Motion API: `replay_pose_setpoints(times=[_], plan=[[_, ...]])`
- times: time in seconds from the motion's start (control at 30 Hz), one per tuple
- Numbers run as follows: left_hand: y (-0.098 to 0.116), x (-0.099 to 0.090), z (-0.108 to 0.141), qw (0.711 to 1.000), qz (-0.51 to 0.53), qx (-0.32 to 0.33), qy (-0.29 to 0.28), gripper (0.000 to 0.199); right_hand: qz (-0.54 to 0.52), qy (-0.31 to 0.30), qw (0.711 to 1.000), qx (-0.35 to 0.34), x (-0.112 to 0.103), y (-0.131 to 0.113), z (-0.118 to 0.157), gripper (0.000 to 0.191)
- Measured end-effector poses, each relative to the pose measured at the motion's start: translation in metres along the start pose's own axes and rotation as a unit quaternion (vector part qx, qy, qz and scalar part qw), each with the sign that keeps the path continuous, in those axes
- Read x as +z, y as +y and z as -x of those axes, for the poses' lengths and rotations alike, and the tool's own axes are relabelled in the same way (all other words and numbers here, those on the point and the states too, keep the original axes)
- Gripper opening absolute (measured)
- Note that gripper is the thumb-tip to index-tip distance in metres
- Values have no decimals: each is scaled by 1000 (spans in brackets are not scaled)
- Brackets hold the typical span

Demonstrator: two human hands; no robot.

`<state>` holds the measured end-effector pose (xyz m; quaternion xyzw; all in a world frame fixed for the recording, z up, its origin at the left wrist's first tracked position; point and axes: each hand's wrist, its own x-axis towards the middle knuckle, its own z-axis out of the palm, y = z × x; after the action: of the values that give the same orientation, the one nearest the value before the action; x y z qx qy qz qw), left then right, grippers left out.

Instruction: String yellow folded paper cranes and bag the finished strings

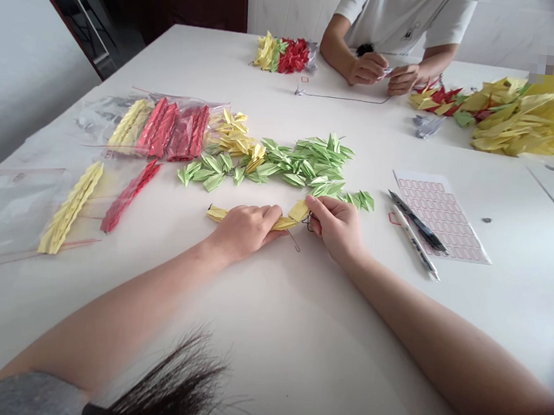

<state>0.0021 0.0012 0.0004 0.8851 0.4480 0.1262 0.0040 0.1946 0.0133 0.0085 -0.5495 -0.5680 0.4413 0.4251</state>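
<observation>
My left hand is closed around a yellow folded-paper strip, whose ends stick out on both sides of the fist. At the strip's right end, my right hand pinches a yellow paper piece between thumb and fingertips. Dark thread loops beside my right fingertips. A thin metal pin or clip pokes out below, between the hands. Just beyond the hands lie green folded-paper pieces, with yellow ones at their left.
Bagged red and yellow paper strips lie at the left, with a loose yellow strip and red strip nearer. Pens rest on a sticker sheet. Across the table, a person's hands work near paper piles.
</observation>
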Motion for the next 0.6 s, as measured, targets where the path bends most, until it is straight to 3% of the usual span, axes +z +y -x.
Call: replay_pose_setpoints(times=[0.37,0.6], plan=[[1,0,-2,997,-26,-68,5,40,-33,-5,999,-28,-1,-1,1,53],[0,1,-1,997,-6,-69,19,39,-43,-11,999,-26,1,0,1,53]])
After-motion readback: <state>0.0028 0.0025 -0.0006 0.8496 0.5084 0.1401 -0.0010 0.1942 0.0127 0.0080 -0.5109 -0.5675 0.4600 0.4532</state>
